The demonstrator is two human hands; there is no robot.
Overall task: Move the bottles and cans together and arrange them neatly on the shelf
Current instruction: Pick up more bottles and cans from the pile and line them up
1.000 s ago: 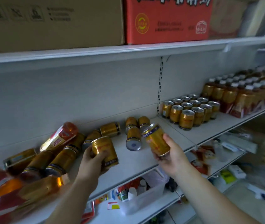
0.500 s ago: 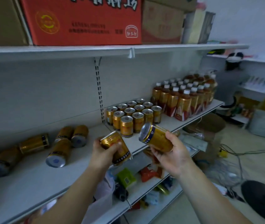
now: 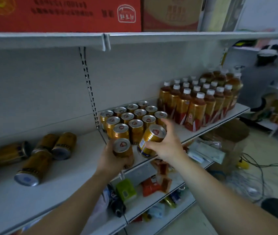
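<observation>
Left hand (image 3: 111, 158) was wrapped round the lower half of an upright can (image 3: 122, 147), and the right hand (image 3: 167, 146) had its fingers curled round the side wall of a tilted can (image 3: 151, 138). Both cans were at the front of the block of standing cans (image 3: 131, 116). The upright one was just before the block's front-left corner. The tilted one was just before its front-right corner, lid leaning toward the block. Whether the upright can's base had met the shelf (image 3: 77, 177) could not be told, because the hand covered it.

By my reckoning these cans would be full, so rigid, smooth and weighty for their size. They seemed apt to slip through a loose hold and to dent if dropped. The middle of the wall looked the best place to grip, leaving the base free to land flat.

Room was tight. The shelf's front edge ran just before the block, so a new front row would stand near the drop. A bare strip lay between the block and the bottles (image 3: 197, 102) to its right. Left of the block, past the slotted post (image 3: 89, 85), fallen cans (image 3: 50, 150) lay on their sides, well apart from it. The upper shelf (image 3: 151, 38) sat well above the block.
</observation>
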